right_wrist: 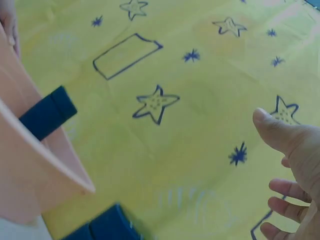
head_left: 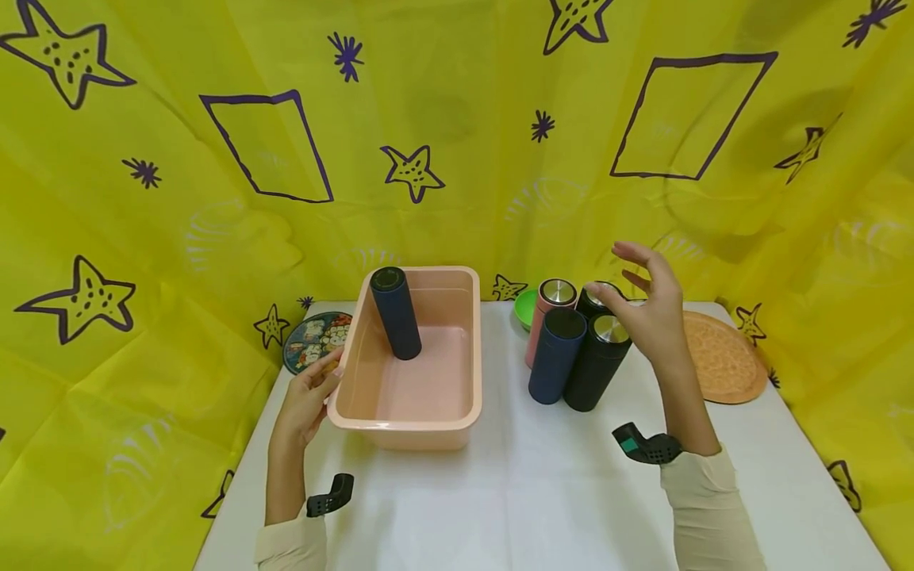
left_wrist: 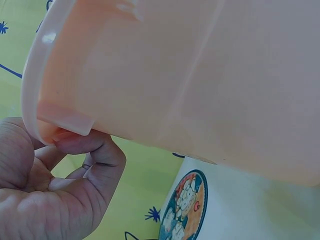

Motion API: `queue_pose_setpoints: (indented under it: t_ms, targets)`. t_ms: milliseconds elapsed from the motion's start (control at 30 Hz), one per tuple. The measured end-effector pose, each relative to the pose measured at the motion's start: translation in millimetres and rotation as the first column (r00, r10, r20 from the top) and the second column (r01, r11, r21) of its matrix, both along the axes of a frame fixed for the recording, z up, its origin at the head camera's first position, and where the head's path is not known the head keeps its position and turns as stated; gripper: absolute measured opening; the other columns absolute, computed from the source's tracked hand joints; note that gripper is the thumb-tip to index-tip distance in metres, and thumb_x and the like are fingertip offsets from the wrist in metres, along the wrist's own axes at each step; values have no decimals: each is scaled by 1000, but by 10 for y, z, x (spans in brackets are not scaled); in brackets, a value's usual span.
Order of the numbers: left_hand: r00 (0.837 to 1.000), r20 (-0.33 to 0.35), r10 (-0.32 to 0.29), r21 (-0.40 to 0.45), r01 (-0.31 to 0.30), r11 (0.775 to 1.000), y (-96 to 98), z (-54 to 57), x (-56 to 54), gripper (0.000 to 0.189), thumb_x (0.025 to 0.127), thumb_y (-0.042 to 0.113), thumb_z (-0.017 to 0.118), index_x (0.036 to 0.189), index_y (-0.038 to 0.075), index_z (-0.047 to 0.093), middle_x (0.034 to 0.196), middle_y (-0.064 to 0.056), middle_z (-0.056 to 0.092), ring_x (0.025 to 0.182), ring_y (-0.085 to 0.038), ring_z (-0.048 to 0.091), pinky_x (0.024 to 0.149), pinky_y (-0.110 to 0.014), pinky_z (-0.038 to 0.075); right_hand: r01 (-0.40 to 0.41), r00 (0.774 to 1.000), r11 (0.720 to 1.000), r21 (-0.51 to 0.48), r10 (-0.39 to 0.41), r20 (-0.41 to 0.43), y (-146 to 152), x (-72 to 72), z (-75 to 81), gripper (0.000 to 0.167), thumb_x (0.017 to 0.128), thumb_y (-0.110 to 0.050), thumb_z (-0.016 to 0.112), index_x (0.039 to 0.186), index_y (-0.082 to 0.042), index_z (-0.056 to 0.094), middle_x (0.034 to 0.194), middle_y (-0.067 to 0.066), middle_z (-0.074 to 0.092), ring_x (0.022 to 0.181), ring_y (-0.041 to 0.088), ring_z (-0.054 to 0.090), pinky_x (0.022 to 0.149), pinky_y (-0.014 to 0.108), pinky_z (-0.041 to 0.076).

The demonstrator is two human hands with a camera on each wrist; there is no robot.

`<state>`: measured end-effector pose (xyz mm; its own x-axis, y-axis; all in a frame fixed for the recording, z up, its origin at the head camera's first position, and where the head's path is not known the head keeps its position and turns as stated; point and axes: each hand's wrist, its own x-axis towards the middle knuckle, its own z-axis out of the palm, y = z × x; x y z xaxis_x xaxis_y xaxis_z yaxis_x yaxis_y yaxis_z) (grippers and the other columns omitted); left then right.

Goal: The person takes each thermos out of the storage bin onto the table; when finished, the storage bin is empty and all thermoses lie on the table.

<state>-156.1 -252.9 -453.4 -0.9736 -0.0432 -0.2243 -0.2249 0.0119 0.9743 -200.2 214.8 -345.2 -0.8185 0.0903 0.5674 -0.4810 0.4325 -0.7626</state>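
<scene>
A peach plastic tub [head_left: 467,357] stands on the table with a dark blue flask [head_left: 396,313] upright inside it, leaning on the tub's left wall. My left hand [head_left: 309,400] grips the tub's left rim, its fingers curled under the lip [left_wrist: 65,120] in the left wrist view. On the right, several flasks stand close together: a pink one [head_left: 531,337], a blue one [head_left: 553,365] and black ones [head_left: 594,369]. Just above them, my right hand [head_left: 653,309] has its thumb and fingers spread and holds nothing. That hand [right_wrist: 300,165] also looks unfilled in the right wrist view.
A green bowl [head_left: 524,308] sits behind the flasks, partly hidden. At the right lies a round brown mat [head_left: 724,357], and a round patterned mat [head_left: 303,341] is at the left behind my hand. A yellow patterned curtain [head_left: 464,230] encloses the white table [head_left: 500,507].
</scene>
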Motion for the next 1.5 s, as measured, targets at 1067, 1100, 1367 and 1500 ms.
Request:
queue_pose_setpoints:
  t_ms: [1067,1100,1367,1500]
  targets:
    - [1000,0,9,15,-9,1000,13,60,-20,51,101,19,54,150,14,40,106,4,58,92,-9,63,74,-27,58,-374,924,927,26,370,94,-1211,-568,-51,66,82,-24,80,137,-3,51,137,16,53,128,30,50,101,49,49]
    - [1000,-1,14,17,-14,1000,12,61,-21,51,101,18,54,149,13,41,105,3,58,92,-9,63,74,-27,58,-379,921,925,26,375,103,-1246,-583,-77,66,82,-24,80,137,-4,51,137,16,53,127,30,50,100,48,49]
    - [1000,5,12,26,-12,1000,15,62,-11,52,100,20,56,150,14,41,107,4,59,91,-9,64,73,-26,58,-402,909,914,50,393,138,-1463,-677,-336,64,81,-20,81,135,-2,52,130,17,56,122,35,52,96,53,51]
    - [1000,12,12,35,-12,999,13,55,1,52,101,19,55,150,13,40,105,4,60,90,-9,64,72,-26,58,-409,902,911,59,393,180,-1546,-687,-429,64,82,-19,80,136,-2,51,130,18,55,122,33,52,97,53,49]
